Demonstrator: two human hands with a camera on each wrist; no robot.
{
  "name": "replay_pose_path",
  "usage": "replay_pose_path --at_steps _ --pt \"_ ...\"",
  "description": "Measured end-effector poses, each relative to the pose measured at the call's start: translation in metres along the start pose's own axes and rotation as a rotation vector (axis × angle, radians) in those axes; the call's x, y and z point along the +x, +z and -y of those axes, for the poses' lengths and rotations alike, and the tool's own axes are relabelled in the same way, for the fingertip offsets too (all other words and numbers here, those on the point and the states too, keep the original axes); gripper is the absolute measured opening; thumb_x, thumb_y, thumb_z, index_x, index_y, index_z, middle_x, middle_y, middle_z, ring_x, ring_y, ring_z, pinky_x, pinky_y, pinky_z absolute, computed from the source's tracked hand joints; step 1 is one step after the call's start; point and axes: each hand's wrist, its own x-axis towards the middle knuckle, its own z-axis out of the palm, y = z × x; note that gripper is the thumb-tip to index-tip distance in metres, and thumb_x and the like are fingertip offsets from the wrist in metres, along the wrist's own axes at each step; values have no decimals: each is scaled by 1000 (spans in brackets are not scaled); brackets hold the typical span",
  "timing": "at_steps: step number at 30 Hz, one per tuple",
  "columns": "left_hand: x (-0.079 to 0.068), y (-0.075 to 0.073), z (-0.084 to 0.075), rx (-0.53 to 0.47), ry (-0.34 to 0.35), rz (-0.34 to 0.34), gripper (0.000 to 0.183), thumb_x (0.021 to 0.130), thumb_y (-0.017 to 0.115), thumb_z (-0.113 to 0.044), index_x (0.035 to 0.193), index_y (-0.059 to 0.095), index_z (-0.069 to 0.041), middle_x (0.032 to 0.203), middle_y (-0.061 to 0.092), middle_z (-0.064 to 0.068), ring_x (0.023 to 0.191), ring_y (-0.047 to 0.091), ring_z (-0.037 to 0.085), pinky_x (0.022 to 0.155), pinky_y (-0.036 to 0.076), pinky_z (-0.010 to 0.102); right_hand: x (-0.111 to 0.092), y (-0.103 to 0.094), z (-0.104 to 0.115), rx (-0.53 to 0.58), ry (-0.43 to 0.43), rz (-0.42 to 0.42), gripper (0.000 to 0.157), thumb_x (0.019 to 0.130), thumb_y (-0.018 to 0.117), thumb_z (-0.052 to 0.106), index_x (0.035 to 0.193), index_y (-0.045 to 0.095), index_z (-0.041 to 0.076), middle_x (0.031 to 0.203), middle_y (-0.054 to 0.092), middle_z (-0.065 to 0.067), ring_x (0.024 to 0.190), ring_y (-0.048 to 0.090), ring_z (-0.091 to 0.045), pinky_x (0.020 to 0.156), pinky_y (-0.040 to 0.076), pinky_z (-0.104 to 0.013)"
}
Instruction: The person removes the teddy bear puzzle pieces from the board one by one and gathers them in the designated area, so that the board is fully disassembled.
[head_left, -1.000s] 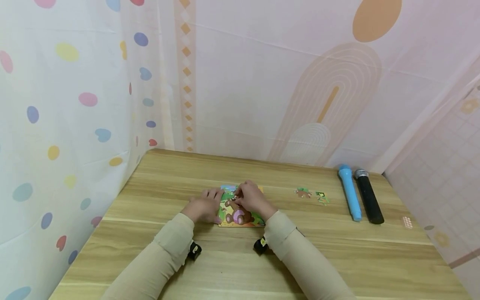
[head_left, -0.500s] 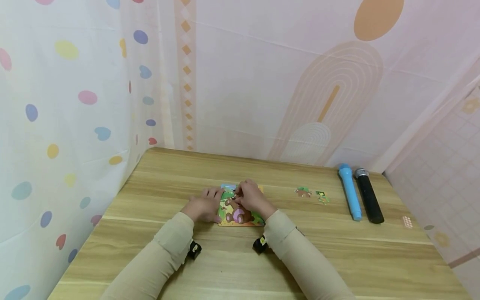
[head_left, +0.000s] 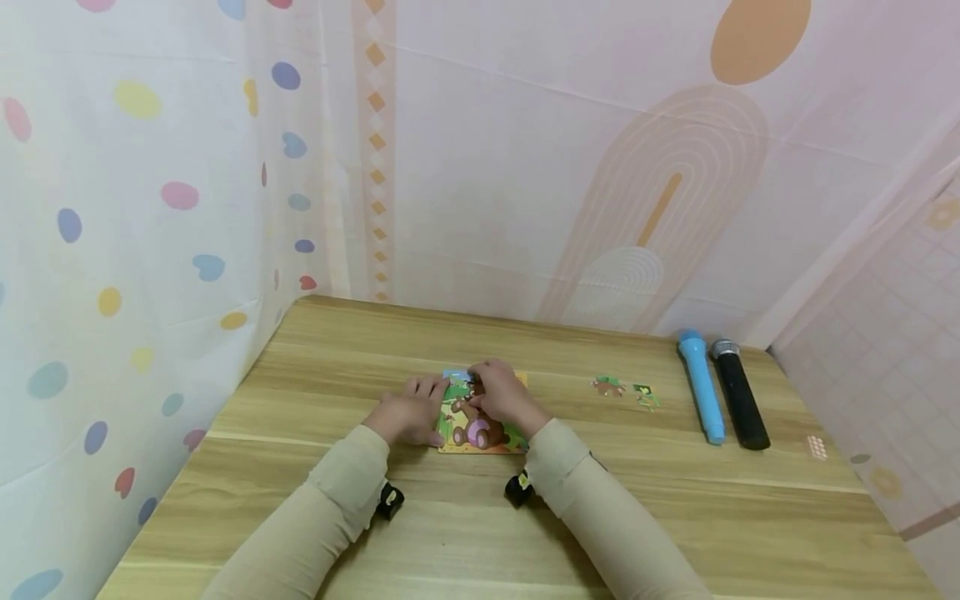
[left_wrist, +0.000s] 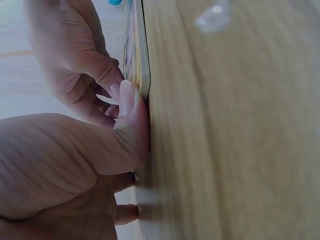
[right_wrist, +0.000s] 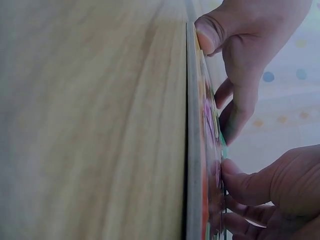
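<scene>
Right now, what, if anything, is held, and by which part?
The left hand rests on the bear puzzle at its left edge, not clearly gripping; whether the right hand pinches anything there cannot be told.

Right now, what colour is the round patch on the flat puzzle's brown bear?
Pinkish purple; the round patch shows best in the head view.

Puzzle board (right_wrist: 193,135): flat on the table (right_wrist: 95,120)
Left hand (right_wrist: 252,47): thumb at a board corner
Right hand (right_wrist: 285,192): thumb touching the board's face
</scene>
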Motion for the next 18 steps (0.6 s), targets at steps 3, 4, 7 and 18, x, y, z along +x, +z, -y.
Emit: replay_pose_path --at_steps 3,4,7,18 --pt "1 1 1 -13 4 -3 96 94 73 -35 161 14 -1 166 13 19 149 16 40 107 25 75 1 -1 0 -3 7 6 45 94 73 11 136 60 2 132 57 -15 128 51 -33 106 46 -44" --pt "1 1 1 -15 5 -5 96 94 73 -35 162 13 -1 166 13 19 149 16 40 107 25 75 1 -1 0 -3 9 5 44 94 74 12 135 60 2 132 57 -14 128 51 -33 106 46 -44" --pt "1 2 1 -12 15 -14 97 93 74 -35 161 14 -1 166 15 19 149 17 41 105 27 75 2 -2 -1 13 5 -4 44 92 76 12 132 61 2 127 59 -14 122 55 -32 101 49 -44" --pt "2 0 0 10 7 -2 97 94 73 -36 162 12 -1 167 13 19 150 17 41 104 29 75 2 -3 -2 76 -17 3 42 95 71 4 134 57 3 121 61 -12 112 59 -27 95 51 -41"
